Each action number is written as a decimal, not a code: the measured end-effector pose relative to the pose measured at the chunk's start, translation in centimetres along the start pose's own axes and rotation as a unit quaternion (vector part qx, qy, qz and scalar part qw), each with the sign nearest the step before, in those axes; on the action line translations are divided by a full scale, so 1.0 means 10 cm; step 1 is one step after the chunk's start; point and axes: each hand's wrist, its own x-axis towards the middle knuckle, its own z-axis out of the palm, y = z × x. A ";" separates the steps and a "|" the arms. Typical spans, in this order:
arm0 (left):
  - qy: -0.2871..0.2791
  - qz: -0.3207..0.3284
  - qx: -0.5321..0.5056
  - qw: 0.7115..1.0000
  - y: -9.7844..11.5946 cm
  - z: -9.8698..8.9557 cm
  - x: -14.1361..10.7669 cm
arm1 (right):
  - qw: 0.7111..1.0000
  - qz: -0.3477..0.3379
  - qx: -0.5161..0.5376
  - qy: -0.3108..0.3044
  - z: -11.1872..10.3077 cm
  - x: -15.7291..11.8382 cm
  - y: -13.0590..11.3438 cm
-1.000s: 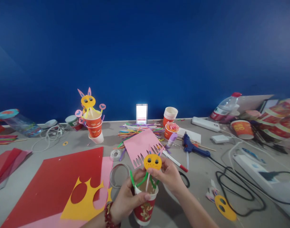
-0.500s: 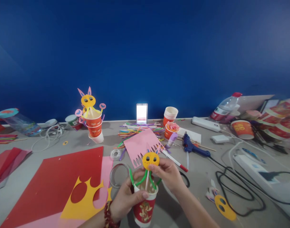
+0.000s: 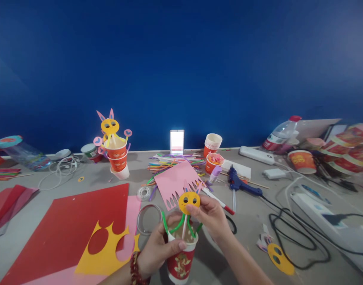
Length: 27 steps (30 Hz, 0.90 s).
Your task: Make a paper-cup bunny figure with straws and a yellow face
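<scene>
My left hand [image 3: 157, 253] is wrapped around a red paper cup [image 3: 180, 262] near the table's front edge. A white stick and green strips rise out of the cup, topped by a yellow paper face [image 3: 189, 200] with two dark eyes and pink ears. My right hand [image 3: 209, 217] pinches the lower right edge of that face. A finished cup figure [image 3: 114, 148] of stacked red cups with a yellow face stands at the back left.
A red sheet [image 3: 71, 225] with a cut yellow piece [image 3: 106, 249] lies left. A pink fringed paper [image 3: 177, 182], coloured sticks [image 3: 172, 161], a marker [image 3: 218, 202], a blue glue gun [image 3: 239, 184] and black cables [image 3: 297, 233] lie beyond. Cups [image 3: 213, 152], a bottle [image 3: 281, 132] and a power strip [image 3: 327, 215] sit right.
The yellow face has risen slightly and tilted a little, my right hand following it. My left hand and the cup have stayed in place.
</scene>
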 end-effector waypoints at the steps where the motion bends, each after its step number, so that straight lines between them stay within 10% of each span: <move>1: 0.001 0.000 0.002 1.000 0.00 0.00 0.00 | 1.000 0.002 0.001 0.002 0.00 0.00 0.00; 27: 0.012 0.055 0.102 0.993 0.08 -0.01 0.03 | 0.994 -0.064 -0.075 -0.037 -0.02 -0.02 0.01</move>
